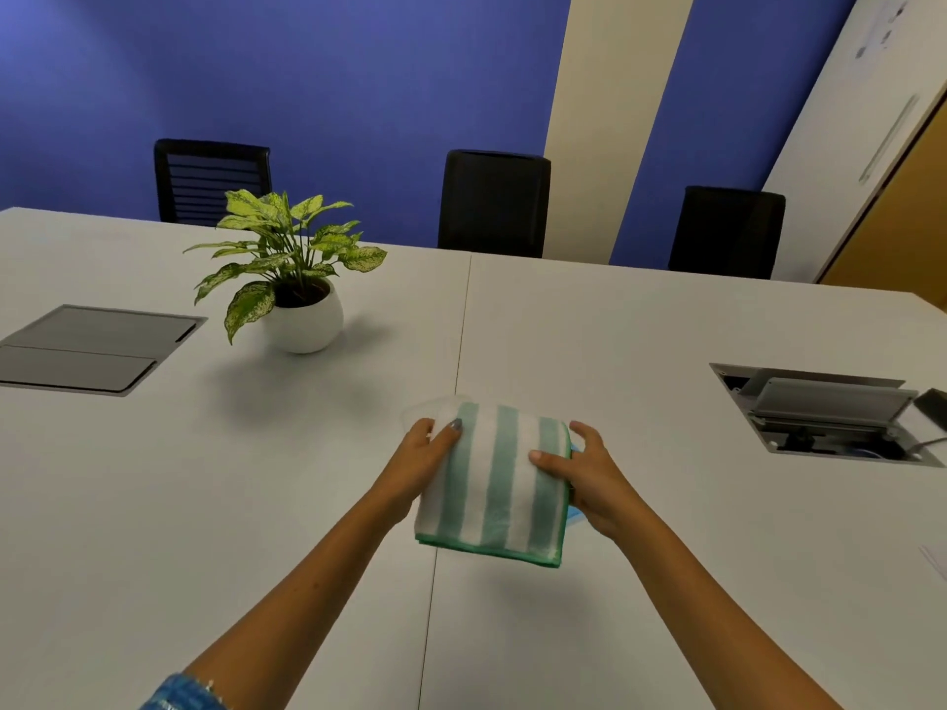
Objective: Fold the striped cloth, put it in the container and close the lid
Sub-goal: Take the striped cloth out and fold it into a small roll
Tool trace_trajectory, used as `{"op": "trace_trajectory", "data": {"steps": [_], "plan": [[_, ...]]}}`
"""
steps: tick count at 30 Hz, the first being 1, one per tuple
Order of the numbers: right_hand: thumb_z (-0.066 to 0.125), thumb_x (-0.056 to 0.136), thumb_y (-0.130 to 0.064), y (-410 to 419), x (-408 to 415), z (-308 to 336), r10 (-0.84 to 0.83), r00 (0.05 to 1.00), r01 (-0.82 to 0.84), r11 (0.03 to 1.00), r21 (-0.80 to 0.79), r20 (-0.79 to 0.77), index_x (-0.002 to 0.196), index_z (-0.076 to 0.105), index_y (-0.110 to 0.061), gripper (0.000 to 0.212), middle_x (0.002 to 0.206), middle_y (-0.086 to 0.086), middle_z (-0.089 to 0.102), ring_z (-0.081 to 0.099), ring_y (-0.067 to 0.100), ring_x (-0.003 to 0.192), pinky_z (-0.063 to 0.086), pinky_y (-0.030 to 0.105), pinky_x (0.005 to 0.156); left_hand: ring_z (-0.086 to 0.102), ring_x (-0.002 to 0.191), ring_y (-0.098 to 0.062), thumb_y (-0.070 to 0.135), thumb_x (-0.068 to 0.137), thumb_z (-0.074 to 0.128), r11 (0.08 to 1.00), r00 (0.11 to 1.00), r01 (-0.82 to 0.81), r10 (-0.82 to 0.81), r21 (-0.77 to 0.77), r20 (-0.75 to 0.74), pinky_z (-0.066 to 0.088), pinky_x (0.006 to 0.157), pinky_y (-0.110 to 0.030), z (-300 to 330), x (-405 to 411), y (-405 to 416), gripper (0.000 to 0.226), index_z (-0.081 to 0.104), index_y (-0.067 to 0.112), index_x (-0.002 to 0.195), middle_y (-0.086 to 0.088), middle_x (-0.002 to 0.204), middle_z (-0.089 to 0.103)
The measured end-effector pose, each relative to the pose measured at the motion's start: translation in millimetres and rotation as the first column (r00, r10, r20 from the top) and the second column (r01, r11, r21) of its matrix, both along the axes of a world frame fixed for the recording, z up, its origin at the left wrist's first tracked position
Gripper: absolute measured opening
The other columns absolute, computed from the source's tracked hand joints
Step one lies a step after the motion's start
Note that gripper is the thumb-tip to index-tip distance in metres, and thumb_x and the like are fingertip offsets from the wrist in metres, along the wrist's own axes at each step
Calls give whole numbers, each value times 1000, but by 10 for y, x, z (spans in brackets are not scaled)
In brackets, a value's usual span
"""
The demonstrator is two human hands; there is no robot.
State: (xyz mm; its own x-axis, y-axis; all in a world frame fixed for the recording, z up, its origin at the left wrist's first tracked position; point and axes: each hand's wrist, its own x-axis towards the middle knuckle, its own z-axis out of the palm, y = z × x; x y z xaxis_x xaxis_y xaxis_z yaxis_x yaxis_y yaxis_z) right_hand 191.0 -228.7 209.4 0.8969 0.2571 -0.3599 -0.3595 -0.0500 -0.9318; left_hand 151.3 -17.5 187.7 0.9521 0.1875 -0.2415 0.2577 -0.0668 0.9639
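The striped cloth [499, 479], green and white, is folded into a thick square and held just above the white table [256, 504]. My left hand [423, 458] grips its left edge and my right hand [589, 479] grips its right edge, thumbs on top. A clear plastic container [428, 409] peeks out behind the cloth's far left corner, mostly hidden. A sliver of blue [576, 515], possibly the lid, shows under the cloth's right side by my right hand.
A potted plant in a white pot [302, 320] stands at the left back. A closed grey cable hatch [87, 345] lies far left, an open cable box [825, 412] at the right. Three black chairs [494, 202] line the far edge.
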Motion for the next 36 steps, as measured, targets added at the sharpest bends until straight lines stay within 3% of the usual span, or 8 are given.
{"op": "trace_trajectory", "data": {"steps": [3, 9, 13, 20, 26, 30, 33, 36], "plan": [[72, 80, -16, -45, -64, -108, -24, 998, 27, 998, -62, 60, 139, 21, -34, 81, 117, 9, 56, 60, 27, 101, 55, 42, 80, 56, 102, -22, 45, 90, 51, 999, 1000, -18, 18, 46, 2, 53, 79, -33, -72, -33, -25, 45, 35, 22, 125, -1, 118, 51], [71, 80, -15, -91, -165, -321, 22, 994, -14, 997, -82, 105, 106, 64, -27, 29, 123, 7, 58, 60, 25, 102, 55, 34, 73, 59, 98, -18, 34, 89, 58, 999, 999, 42, -41, -29, 25, 57, 75, -33, -232, -129, 6, 42, 36, 35, 124, 2, 114, 55], [77, 72, -8, -152, -241, -418, 176, 979, -156, 971, -181, 100, 120, 56, -34, 59, 122, -7, 50, 52, 17, 108, 52, 34, 88, 54, 107, -24, 23, 85, 65, 971, 971, 239, -239, -11, -2, 56, 82, -33, -317, -199, 82, 31, 56, 34, 112, 0, 122, 51], [73, 74, -7, -93, -310, -526, 406, 877, -167, 759, -629, 256, 142, 33, -28, 81, 129, 4, 37, 40, 20, 114, 43, 31, 95, 43, 117, -18, 12, 77, 71, 813, 920, 379, -382, 442, -88, 47, 96, -37, -359, -233, 35, 63, 40, 32, 129, 1, 137, 40], [72, 76, -15, -75, -327, -569, 488, 815, -70, 618, -783, 312, 135, 40, -20, 67, 125, 7, 40, 44, 24, 115, 45, 34, 96, 49, 118, -23, 22, 77, 73, 639, 929, 304, -363, 707, -72, 43, 99, -37, -387, -207, 2, 65, 39, 24, 132, -4, 133, 50], [69, 74, -19, -97, -291, -507, 505, 783, 4, 580, -815, 363, 110, 60, -19, 37, 103, 5, 47, 50, 24, 99, 46, 30, 75, 57, 101, -20, 34, 78, 70, 552, 928, 280, -364, 786, -74, 49, 87, -32, -373, -181, 8, 42, 55, 21, 114, -5, 115, 62], [70, 70, -26, -143, -223, -417, 487, 810, -25, 584, -811, 326, 95, 64, -20, 27, 99, 2, 41, 38, 20, 98, 42, 31, 76, 51, 100, -23, 53, 64, 66, 633, 918, 363, -370, 684, -145, 50, 86, -36, -306, -136, 123, 47, 59, 26, 102, -6, 107, 52], [71, 56, -34, -211, -165, -314, 389, 889, -195, 799, -569, 241, 77, 58, -14, 31, 85, 2, 50, 46, 16, 80, 40, 30, 66, 59, 101, -23, 45, 65, 68, 877, 893, 451, -444, 165, -79, 54, 81, -32, -173, -174, 206, 43, 59, 24, 102, -4, 106, 60]]}}
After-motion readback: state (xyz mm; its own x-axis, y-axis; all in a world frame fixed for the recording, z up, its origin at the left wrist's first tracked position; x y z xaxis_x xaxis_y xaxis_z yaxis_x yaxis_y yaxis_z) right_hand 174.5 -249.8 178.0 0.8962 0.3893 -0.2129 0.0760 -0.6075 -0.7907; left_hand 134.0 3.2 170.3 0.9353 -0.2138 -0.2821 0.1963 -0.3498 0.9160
